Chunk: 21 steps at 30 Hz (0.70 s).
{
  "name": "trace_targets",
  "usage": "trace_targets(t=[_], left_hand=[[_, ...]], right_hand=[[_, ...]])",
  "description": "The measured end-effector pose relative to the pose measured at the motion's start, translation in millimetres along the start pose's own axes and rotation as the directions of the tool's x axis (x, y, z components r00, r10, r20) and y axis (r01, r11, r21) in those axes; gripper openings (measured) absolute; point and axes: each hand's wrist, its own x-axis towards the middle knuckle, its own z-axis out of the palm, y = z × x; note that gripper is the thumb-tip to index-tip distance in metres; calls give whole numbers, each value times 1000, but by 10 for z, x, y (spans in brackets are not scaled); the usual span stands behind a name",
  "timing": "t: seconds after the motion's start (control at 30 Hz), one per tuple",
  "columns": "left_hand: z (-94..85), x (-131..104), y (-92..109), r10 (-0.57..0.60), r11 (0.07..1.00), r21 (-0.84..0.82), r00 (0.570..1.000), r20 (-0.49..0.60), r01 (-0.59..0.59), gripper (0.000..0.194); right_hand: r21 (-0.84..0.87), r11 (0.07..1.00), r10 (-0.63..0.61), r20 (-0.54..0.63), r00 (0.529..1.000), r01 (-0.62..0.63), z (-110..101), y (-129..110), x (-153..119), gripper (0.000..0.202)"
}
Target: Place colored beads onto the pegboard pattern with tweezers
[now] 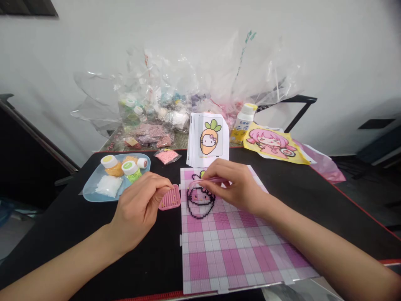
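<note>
My right hand (233, 184) pinches pink tweezers (208, 180) over the upper left of a pink and white checked pegboard (216, 259). On the board, black beads form a round outline (201, 216) with a small face inside and some green beads at its top, partly behind my fingers. Left of the board, my left hand (140, 209) grips the edge of a small pink ridged bead tray (171, 198) between thumb and fingers. A few yellowish beads lie in its grooves. Whether the tweezers hold a bead is too small to tell.
A blue tray (90, 193) at left carries lidded bead jars (112, 165) and a bag of white beads (108, 186). Behind the board stand a carrot-character pattern sheet (210, 140), a yellow-white bottle (243, 123) and plastic bags (175, 96). A pink-haired character picture (272, 144) lies right.
</note>
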Motion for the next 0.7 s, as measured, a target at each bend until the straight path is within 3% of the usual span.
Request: trace_targets(t=[0.3, 0.53, 0.7], left_hand=[[16, -13, -13, 11, 999, 33, 1000, -7, -10, 14], [12, -3, -3, 13, 999, 40, 1000, 2, -13, 14], [-6, 12, 1, 35, 998, 44, 999, -3, -35, 15]], right_hand=[[27, 998, -69, 181, 981, 65, 154, -30, -47, 20], [24, 994, -112, 157, 981, 109, 138, -33, -42, 20], [14, 995, -96, 59, 994, 95, 69, -24, -14, 16]])
